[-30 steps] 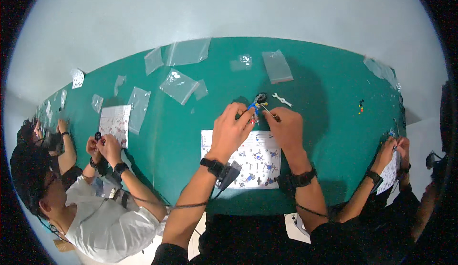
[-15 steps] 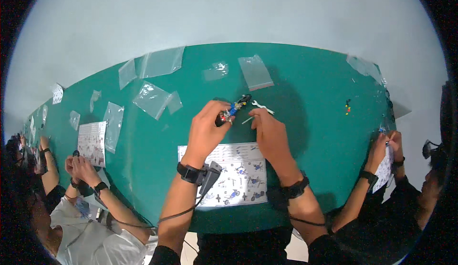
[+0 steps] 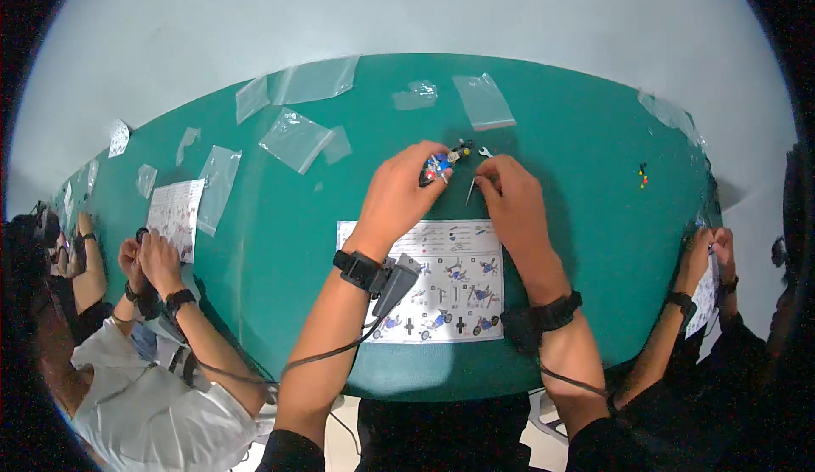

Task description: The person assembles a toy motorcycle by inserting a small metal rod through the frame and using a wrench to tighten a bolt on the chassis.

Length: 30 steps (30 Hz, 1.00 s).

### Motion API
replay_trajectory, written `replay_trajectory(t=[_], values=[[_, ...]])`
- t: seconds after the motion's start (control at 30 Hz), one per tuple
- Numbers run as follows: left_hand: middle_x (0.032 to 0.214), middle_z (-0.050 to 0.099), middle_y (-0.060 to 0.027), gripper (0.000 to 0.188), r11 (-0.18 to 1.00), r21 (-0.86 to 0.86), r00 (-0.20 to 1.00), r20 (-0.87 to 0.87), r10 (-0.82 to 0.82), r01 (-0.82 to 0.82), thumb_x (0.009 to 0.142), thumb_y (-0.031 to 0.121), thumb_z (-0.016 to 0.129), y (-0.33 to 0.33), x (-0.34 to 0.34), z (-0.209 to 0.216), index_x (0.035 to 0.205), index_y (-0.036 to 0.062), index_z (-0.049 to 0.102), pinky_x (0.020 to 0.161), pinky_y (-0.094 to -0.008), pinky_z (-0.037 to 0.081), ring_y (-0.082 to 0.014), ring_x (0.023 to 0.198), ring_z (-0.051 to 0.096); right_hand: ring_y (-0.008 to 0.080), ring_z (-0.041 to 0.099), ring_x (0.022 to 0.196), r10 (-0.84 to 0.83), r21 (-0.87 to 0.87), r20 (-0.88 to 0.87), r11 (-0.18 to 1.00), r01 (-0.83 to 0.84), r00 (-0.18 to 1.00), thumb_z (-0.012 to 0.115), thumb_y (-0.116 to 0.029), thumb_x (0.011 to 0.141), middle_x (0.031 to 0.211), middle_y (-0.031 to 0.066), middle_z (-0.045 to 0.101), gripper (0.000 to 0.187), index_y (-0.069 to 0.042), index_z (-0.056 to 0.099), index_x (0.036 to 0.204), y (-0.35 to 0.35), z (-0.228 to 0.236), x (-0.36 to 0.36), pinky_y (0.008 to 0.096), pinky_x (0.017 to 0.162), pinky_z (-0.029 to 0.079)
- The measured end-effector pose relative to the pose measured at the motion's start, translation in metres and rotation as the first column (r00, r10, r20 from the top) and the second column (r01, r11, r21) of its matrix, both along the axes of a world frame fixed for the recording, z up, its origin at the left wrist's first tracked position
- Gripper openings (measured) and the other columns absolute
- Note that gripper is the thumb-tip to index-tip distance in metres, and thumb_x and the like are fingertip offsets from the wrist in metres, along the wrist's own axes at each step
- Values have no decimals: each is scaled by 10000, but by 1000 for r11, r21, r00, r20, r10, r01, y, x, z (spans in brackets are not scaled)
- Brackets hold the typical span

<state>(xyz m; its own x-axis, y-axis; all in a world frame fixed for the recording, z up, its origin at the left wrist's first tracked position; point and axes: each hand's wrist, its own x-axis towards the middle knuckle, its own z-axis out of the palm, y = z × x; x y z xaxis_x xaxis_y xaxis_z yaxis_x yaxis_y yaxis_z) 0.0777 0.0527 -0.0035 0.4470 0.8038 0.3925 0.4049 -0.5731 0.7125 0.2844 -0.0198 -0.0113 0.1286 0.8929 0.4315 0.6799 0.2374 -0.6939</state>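
In the head view, my left fingers [image 3: 427,148] are closed round a little model [image 3: 438,166], and my right fingers [image 3: 494,167] pinch a thin rod [image 3: 469,192], smooth, straight and metallic-looking, its free end pointing down toward me. Just beyond my right fingers shows the forked head of a pale spanner [image 3: 485,152]. Under my wrists lies a flat printed sheet [image 3: 441,260] of white paper with rows of small coloured drawings. Ahead of my fingers are limp, shiny clear plastic bags: a rectangular one [image 3: 485,101] straight out, a crumpled one [image 3: 416,96] beside it, and a creased one [image 3: 297,139] off to my left.

The green bench [image 3: 577,124] has a rounded far edge well past my fingers, against a pale wall [image 3: 407,5]. Bare green surface spreads to the right of my right fingers, as far as some tiny coloured pieces [image 3: 643,177]. My two sets of fingers are near each other, with a narrow gap between.

The model sits in my left fingers, partly covered by them: blue in the middle, with red and whitish bits toward my palm, and a dark part with a touch of yellow sticking out past my fingertips. Its finer joints are too small to tell.
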Motion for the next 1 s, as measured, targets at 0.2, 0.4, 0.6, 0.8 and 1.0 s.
replay_trajectory(t=[0.2,0.4,0.6,0.8,1.0], values=[[1119,732,-165,364,999,48,997,-81,-8,12,969,146,833,-11,8,7,1321,85,761,900,-471,592,-413,1045,732,375,788,935,-99,18,116,995,98,988,758,-84,1030,1044,175,775,108,-19,708,1101,-5,3,2,462,817,614],[1110,747,-155,389,1000,-5,999,-22,-27,27,948,130,851,-3,4,1,1327,87,772,909,-448,588,-383,1035,740,184,830,795,-83,-243,-439,970,-29,894,759,-89,1058,937,124,810,107,-6,703,1094,-6,7,1,363,668,607],[1120,752,-155,394,999,-40,997,-74,-2,-1,956,146,863,-8,2,7,1333,78,773,909,-428,585,-367,1013,732,195,831,805,-67,-198,-477,980,-33,876,761,-100,1059,897,112,804,85,-45,736,1119,-16,16,-9,342,675,603],[1046,718,-111,394,998,32,999,11,-45,45,944,241,898,-9,3,3,1305,119,795,794,-425,569,-326,903,709,118,750,766,-83,-83,-336,995,58,938,741,-63,1071,952,64,783,86,-21,782,1134,-16,0,-5,271,683,571],[1077,749,-129,412,999,11,999,-11,-53,54,926,217,906,-8,5,8,1306,103,792,839,-414,574,-338,961,725,112,718,736,-84,-57,-292,996,70,953,735,-57,1070,914,59,760,98,-34,786,1150,-14,-2,-13,280,657,555]])
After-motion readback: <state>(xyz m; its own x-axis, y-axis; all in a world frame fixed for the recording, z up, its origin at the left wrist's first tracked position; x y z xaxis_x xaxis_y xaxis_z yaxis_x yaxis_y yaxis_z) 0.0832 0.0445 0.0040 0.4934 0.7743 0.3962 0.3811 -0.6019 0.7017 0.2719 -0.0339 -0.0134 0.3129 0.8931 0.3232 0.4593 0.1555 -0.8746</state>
